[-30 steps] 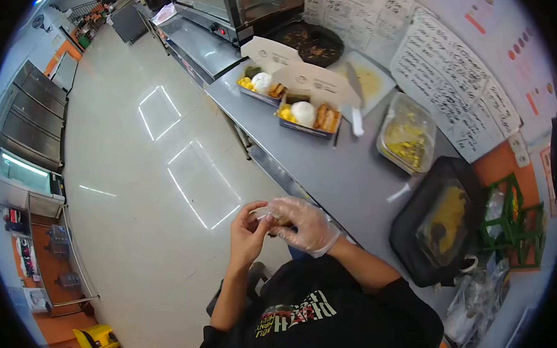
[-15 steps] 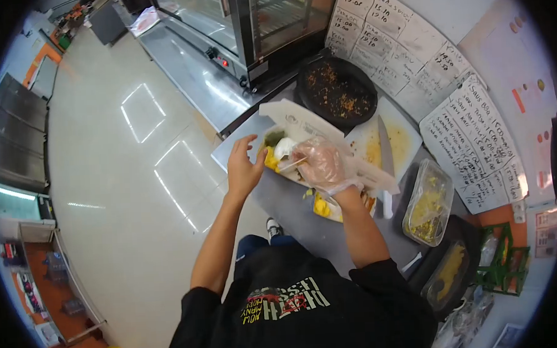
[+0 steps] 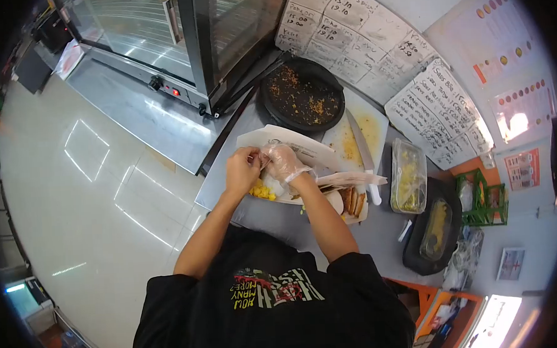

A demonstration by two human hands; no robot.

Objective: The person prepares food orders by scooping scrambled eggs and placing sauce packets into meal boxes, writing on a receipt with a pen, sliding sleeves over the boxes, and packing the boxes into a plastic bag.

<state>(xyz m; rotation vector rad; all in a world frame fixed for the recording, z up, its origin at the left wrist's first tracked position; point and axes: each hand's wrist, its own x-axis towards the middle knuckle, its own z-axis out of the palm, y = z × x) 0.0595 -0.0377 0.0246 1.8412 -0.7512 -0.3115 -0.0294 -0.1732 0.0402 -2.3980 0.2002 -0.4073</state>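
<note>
Both my hands meet over the left food box [image 3: 289, 140], whose lid stands raised behind them. My left hand [image 3: 243, 169] is bare, its fingers pinched together. Against it is my right hand [image 3: 284, 163] in a clear plastic glove, fingers also closed. What they hold between them is too small to make out. Yellow food [image 3: 262, 190] and part of the white rice show below my hands in this box. To the right, the second box holds sliced brown fried pieces [image 3: 353, 202] and a white mound [image 3: 333, 201], its lid half folded over.
Behind the boxes are a round black pan [image 3: 303, 95] with crumbs and a cutting board [image 3: 351, 133] with a knife [image 3: 360, 142]. A glass warmer [image 3: 154, 36] stands left. Right are a clear container [image 3: 409, 174], a black tray [image 3: 412, 252] and green baskets [image 3: 478, 196].
From near my body, my hands moved to the left box, where my right hand reached in first. My left hand has since come in and closed beside it. The view has shifted toward the counter.
</note>
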